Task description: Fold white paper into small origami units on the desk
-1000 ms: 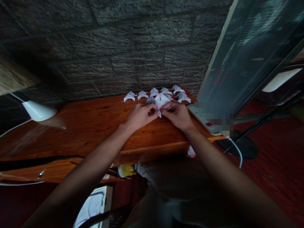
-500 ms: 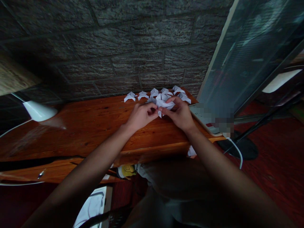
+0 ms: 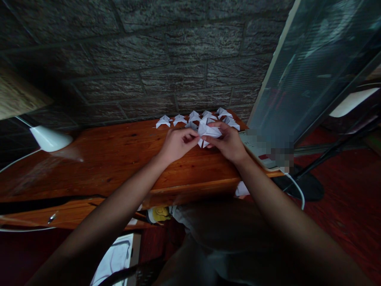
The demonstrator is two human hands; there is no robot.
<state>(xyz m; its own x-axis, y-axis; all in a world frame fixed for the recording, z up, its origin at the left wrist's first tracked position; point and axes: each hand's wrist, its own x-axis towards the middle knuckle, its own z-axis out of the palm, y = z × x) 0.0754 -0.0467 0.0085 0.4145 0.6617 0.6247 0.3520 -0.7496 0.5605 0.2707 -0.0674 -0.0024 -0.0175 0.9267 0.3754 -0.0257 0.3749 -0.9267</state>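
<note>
Between my hands is a white folded paper [image 3: 206, 131] with creased flaps and pointed ends at its lower side. My left hand [image 3: 181, 143] pinches its lower left corner between thumb and fingertips. Wrapped around the right side is my right hand [image 3: 228, 139], thumb in front and fingers at the top and behind. Both hands are closed on the paper, just above the wooden table [image 3: 119, 159]. Behind it stand several small folded paper figures [image 3: 179, 119] in white, some partly hidden by the held paper and my fingers.
A stone-block wall [image 3: 190, 71] rises behind the table. On the left stands a lamp with a white base [image 3: 49, 138]. A flat pale device [image 3: 257, 149], partly blurred out, lies at the right edge with a white cable [image 3: 297, 190]. A white box [image 3: 135, 250] sits below.
My right hand has shifted from pinching the paper's lower edge to gripping its right side. One flap has been turned, so the paper's shape looks different. My left hand has barely moved.
</note>
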